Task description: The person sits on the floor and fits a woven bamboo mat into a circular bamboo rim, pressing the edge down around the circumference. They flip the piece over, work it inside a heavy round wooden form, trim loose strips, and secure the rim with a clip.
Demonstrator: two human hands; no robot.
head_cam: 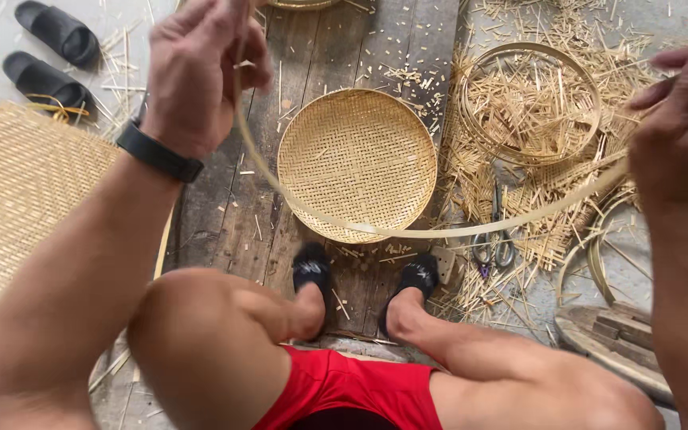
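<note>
knees and red shorts (344, 390) are filling my near view; i'm seeing the left hand (201, 68) pinching one end of a bamboo strip (408, 232), the right hand (678, 119) clenching the other end, the strip bowing above a woven tray (357, 163) on the planks (224, 207), scissors (494, 239) lying in straw beside it

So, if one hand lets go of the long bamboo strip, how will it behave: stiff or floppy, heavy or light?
The strip is probably springy: it arcs smoothly between the left hand and right hand, without kinks. Released, it would likely spring straighter. It looks thin and narrow, so probably light. Forced into a sharp bend, it might split.
</note>
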